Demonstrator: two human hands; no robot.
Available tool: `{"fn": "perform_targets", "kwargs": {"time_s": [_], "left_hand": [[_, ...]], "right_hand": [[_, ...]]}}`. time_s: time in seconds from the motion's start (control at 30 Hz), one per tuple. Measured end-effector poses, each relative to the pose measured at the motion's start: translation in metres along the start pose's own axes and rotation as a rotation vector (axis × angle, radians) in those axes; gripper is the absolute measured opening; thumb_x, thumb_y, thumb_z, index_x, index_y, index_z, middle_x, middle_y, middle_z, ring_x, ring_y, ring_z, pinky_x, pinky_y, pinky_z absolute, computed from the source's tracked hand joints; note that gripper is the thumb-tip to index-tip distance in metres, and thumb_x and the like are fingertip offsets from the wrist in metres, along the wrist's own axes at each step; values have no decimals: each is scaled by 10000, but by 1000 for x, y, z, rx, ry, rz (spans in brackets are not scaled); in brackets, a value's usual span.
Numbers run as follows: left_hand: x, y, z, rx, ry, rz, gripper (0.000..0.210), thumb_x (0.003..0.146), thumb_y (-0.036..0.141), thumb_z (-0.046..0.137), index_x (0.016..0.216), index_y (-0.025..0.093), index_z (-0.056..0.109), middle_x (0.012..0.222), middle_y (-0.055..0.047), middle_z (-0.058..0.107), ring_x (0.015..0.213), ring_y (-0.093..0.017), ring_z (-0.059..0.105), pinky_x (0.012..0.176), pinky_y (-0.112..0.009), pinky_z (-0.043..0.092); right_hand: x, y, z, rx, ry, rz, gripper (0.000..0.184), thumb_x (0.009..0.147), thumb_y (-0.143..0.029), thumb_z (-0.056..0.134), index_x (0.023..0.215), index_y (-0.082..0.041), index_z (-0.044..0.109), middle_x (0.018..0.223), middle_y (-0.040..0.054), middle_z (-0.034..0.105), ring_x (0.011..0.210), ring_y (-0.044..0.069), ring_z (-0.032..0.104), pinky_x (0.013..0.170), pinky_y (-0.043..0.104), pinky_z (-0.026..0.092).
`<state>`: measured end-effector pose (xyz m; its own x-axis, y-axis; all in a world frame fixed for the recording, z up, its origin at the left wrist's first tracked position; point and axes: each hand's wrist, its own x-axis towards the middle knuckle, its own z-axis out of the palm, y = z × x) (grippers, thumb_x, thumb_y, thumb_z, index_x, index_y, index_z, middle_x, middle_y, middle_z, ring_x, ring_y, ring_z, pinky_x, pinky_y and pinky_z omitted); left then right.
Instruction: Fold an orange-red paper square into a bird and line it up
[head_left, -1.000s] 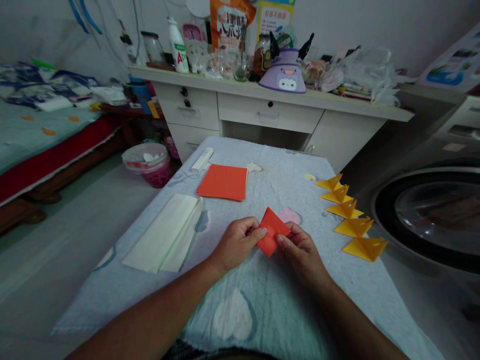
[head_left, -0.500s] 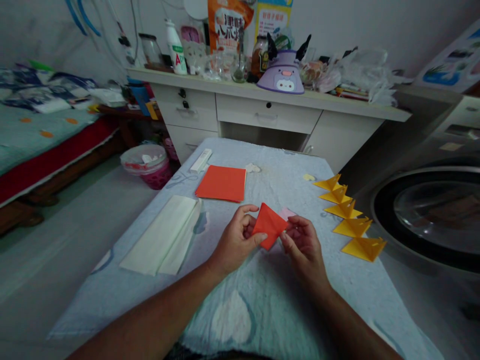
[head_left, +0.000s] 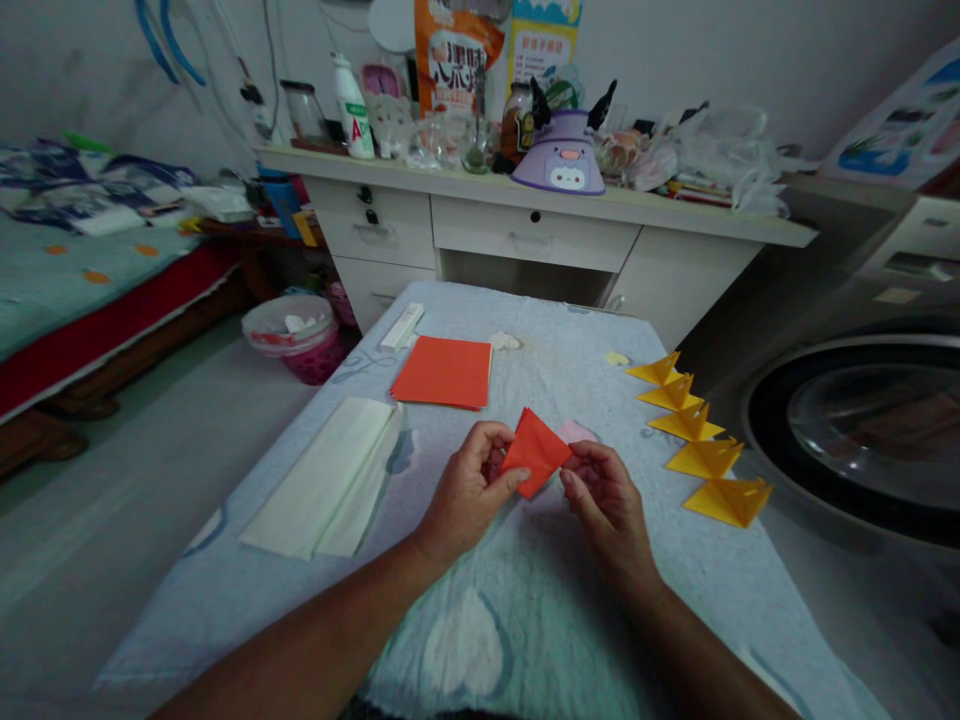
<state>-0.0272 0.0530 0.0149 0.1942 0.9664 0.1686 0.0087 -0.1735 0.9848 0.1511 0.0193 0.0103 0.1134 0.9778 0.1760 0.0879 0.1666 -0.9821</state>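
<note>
A small square of folded orange-red origami paper (head_left: pixel 537 452) is held above the table, turned so a corner points up. My left hand (head_left: pixel 480 480) grips its left side, thumb on the front and fingers behind. At the paper's right corner, my right hand (head_left: pixel 604 500) has its index fingertip against the edge, the thumb just below, fingers curled. A stack of flat orange-red paper sheets (head_left: pixel 444 372) lies beyond my left hand. Several folded yellow paper figures (head_left: pixel 726 500) stand in a row to the right of my right hand.
A folded pale cloth or paper sheet (head_left: pixel 322 480) lies on the left of the cloth-covered table (head_left: pixel 570 620), with a white narrow box (head_left: pixel 403 327) farther back. Behind stands a white cabinet (head_left: pixel 525 225) with jars. A washing machine (head_left: pixel 862 420) is at right, a pink bin (head_left: pixel 300 350) at left.
My right thumb and index finger have shifted slightly at the paper's right corner. The left hand keeps its grip, and the view has tilted a little.
</note>
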Motion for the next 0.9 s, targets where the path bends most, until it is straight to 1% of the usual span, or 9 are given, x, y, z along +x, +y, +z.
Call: {"fn": "perform_targets", "kwargs": {"time_s": [0.07, 0.23, 0.43, 0.57, 0.77, 0.9], "left_hand": [[0, 1, 0, -20, 8, -6, 318, 784, 182, 672, 1043, 217, 491, 892, 14, 616, 773, -122, 589, 702, -229, 435], [0, 3, 0, 7, 32, -29, 240, 762, 209, 700, 928, 198, 527, 752, 41, 562, 680, -111, 537, 640, -217, 408], [1, 3, -1, 34, 35, 6, 185, 766, 194, 696, 860, 191, 537, 729, 54, 517, 656, -97, 479, 625, -206, 386], [1, 3, -2, 64, 25, 30, 145, 787, 187, 673, 833, 187, 535, 724, 53, 502, 658, -98, 470, 625, -209, 373], [0, 3, -4, 89, -10, 72, 120, 795, 173, 664, 859, 189, 564, 797, 27, 565, 724, -115, 529, 679, -222, 414], [1, 3, -4, 109, -29, 96, 228, 765, 145, 693, 962, 200, 593, 878, 6, 629, 800, -133, 592, 753, -241, 461]], "right_hand": [[0, -1, 0, 1, 1, 3, 236, 897, -343, 619, 1108, -259, 554, 854, 5, 563, 725, 139, 519, 594, 254, 416], [1, 0, -1, -5, 4, -15, 233, 900, -322, 616, 1114, -265, 544, 846, 1, 557, 737, 141, 521, 615, 260, 421], [2, 0, -1, -41, 24, -38, 201, 890, -318, 618, 1079, -259, 581, 852, 10, 575, 726, 144, 532, 602, 262, 419], [2, 0, -1, -70, 28, -45, 195, 888, -317, 616, 1071, -254, 592, 833, 9, 577, 716, 146, 524, 604, 265, 421], [3, 0, -2, -73, 32, -32, 171, 896, -325, 603, 1049, -249, 597, 851, 15, 584, 694, 139, 523, 573, 257, 407], [4, -1, -2, -55, 41, -20, 152, 892, -333, 605, 1016, -246, 604, 826, 9, 591, 658, 133, 518, 544, 251, 392]]}}
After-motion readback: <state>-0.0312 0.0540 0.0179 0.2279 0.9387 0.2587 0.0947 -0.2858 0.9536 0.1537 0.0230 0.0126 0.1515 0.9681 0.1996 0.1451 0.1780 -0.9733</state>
